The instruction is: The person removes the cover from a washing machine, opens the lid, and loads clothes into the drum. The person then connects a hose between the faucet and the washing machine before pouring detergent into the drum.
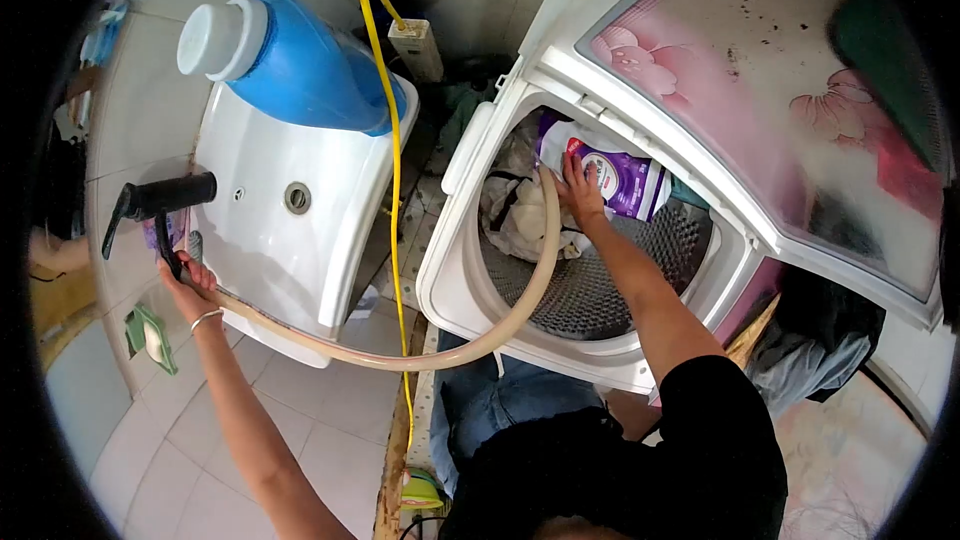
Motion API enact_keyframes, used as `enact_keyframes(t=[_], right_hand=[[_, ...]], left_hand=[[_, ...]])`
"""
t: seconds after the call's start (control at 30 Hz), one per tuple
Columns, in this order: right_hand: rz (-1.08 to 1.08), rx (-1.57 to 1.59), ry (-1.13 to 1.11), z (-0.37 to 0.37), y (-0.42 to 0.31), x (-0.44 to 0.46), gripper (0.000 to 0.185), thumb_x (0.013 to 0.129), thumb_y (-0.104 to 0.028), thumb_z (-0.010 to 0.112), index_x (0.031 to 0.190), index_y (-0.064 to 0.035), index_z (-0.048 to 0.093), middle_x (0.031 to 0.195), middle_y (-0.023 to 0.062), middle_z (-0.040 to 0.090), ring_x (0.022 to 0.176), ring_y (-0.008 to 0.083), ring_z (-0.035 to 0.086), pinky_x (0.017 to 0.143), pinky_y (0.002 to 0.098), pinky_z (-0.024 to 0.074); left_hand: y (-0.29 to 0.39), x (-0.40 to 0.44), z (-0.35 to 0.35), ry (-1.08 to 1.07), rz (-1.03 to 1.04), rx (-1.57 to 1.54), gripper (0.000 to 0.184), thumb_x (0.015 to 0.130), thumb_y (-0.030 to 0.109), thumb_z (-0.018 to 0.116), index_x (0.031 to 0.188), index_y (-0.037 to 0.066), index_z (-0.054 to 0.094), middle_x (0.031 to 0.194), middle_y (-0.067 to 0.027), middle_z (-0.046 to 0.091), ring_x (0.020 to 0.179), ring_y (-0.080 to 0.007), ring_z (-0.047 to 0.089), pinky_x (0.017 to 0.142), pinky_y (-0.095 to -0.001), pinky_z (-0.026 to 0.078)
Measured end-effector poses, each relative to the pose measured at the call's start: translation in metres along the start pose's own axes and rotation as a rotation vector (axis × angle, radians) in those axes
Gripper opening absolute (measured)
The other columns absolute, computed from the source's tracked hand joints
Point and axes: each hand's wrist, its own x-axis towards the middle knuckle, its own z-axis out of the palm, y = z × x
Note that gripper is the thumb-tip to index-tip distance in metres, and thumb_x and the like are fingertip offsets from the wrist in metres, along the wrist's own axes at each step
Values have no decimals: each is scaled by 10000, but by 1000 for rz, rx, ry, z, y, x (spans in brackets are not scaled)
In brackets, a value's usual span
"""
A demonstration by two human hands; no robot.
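My left hand [190, 285] is closed around one end of a beige hose [450, 352], where it meets the spout of a black faucet [165, 198]. From there the hose curves over to the open tub [610, 285] of a washing machine. My right hand [582, 192] reaches into the tub, fingers spread on a purple and white packet [628, 180]. Close beside that hand lies the other part of the hose; its far end is partly hidden. Pale, bunched laundry [520, 215] sits under the hose and packet.
A white sink [290, 270] holds a large blue bottle [310, 65] with a white cap. A yellow cable [396, 170] hangs between sink and machine, near a power strip [415, 48]. The machine's flowered lid [770, 70] stands raised. Black plastic bags [815, 330] are at right.
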Motion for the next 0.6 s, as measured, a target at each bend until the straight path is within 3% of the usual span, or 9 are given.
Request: enact_keyframes(t=[0.2,0.23,0.33,0.37,0.43,0.6], right_hand=[[123,174,-55,-12,-8,8,531,899,-213,446,1405,-159,293,1418,195,301,1280,378,285,999,564,228],[111,142,20,-11,-7,9,501,893,-194,430,1379,-121,333,1334,181,424,1199,354,377,954,538,271],[40,244,-30,-16,-1,19,460,877,-181,440,1326,-89,408,1193,146,531,1095,307,455,912,473,308],[39,244,-30,-19,2,20,460,877,-181,440,1326,-89,408,1193,146,531,1095,307,455,912,473,308],[9,346,80,-30,10,22,398,860,-150,440,1247,-69,486,1039,112,583,1014,272,490,870,419,323],[-119,327,226,-46,10,15,357,820,-130,480,1165,-66,551,1019,110,579,1006,260,495,881,409,321]], left_hand=[[1,-4,2,-33,21,-2,425,899,535,438,802,124,490,533,39,330,445,-72,298,414,-215,250],[2,-7,6,-6,24,3,424,899,533,438,799,124,488,533,39,328,446,-72,298,417,-216,251],[4,-6,6,15,13,8,425,900,531,439,794,123,487,533,40,325,447,-71,297,417,-217,250],[4,-5,5,12,-2,7,426,900,531,438,792,122,486,533,39,325,447,-71,296,416,-217,249],[3,-2,2,-5,-9,-9,425,900,532,439,793,123,486,533,40,325,446,-71,296,414,-217,250],[2,-1,-1,-74,15,-22,422,901,533,438,798,128,489,534,40,325,445,-70,298,408,-218,253]])
